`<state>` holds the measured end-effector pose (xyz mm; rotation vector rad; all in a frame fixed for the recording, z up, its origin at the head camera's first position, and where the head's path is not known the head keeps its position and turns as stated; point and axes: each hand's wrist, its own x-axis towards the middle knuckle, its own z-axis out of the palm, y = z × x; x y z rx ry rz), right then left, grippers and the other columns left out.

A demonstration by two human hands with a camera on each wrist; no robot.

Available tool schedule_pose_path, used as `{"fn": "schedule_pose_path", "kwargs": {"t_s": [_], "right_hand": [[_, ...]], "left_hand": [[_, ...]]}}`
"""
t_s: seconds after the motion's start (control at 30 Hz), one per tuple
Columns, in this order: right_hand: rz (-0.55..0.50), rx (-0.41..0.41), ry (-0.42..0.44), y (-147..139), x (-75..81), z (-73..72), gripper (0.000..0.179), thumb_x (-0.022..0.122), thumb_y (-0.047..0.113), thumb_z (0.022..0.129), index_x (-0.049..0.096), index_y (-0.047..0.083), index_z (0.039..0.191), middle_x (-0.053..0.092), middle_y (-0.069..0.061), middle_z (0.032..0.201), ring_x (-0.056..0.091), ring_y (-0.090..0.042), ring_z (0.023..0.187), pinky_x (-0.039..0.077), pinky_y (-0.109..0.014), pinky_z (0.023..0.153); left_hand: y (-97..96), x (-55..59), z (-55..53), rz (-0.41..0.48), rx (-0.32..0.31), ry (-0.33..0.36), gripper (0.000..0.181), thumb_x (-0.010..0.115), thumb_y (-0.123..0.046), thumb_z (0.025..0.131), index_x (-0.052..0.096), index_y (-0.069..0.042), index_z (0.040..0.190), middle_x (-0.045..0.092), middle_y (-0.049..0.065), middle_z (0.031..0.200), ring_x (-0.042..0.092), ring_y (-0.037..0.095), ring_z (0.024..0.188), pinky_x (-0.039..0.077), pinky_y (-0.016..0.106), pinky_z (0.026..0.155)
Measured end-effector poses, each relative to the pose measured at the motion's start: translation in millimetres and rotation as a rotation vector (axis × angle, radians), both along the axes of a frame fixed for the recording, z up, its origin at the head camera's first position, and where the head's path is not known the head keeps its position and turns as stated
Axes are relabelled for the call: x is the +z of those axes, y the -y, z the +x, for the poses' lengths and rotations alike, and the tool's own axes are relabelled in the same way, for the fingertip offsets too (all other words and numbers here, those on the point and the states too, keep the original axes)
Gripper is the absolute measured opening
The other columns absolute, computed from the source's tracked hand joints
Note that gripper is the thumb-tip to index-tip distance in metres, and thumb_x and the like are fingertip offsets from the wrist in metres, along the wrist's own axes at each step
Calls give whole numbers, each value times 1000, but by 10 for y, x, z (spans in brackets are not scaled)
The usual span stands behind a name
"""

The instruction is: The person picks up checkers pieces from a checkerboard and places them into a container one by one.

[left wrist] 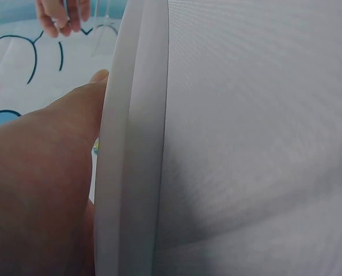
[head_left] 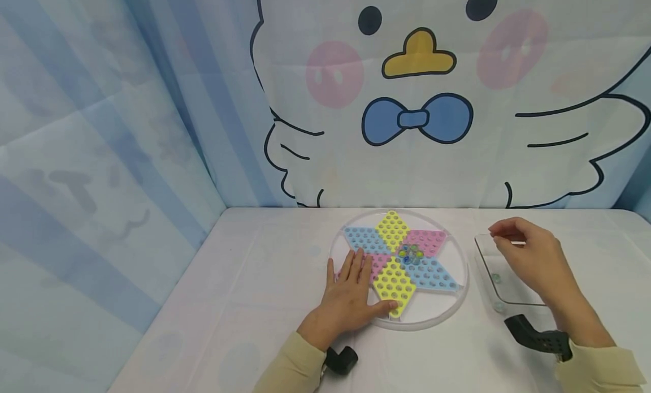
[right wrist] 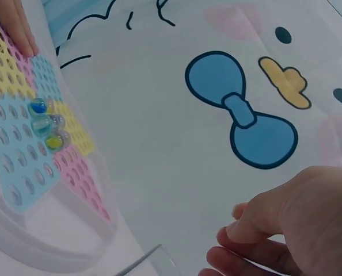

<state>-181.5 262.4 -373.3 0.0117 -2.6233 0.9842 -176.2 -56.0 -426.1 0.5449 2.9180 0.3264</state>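
My left hand (head_left: 348, 297) rests on the lower left of a round white Chinese checkers board (head_left: 432, 319), its fingers spread and the thumb over the lower yellow point. The board has a star of yellow, pink and blue pieces full of holes. A cluster of glass marbles (head_left: 411, 254) sits just right of the star's centre. Above a clear plastic box (head_left: 483, 274), my right hand (head_left: 534, 260) hovers with loosely bent fingers, and no object shows between them. A pale marble (head_left: 496, 278) shows through the box. In the left wrist view the board's rim (left wrist: 130, 144) hides most things.
A white cloth (head_left: 229, 302) covers the table. Behind it hangs a curtain (head_left: 346, 161) with a cartoon bird and a blue bow tie. A second pale curtain (head_left: 91, 184) closes off the left side. Black wrist mounts (head_left: 539, 336) sit near both cuffs.
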Motion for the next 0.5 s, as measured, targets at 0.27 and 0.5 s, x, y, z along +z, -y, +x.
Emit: {"fn": "schedule_pose_path", "kwargs": {"t_s": [0.27,0.5], "right_hand": [[-66,25,-59,157,42,20,24,57,17,100,64,3,117,66,-19,113,45,13,90,36,4,73],[-85,63,-80,320,38,29,21,57,16,99,64,4,115,67,-18,111,54,5,92,38,3,73]], "left_hand": [[-1,-3,3,0,0,-1,106,40,-81,86,9,-12,161,0,7,169,-2,24,157,-4,61,122],[1,0,-3,0,-1,0,105,39,-82,87,8,-13,161,-1,7,169,-3,24,157,-4,61,122]]}}
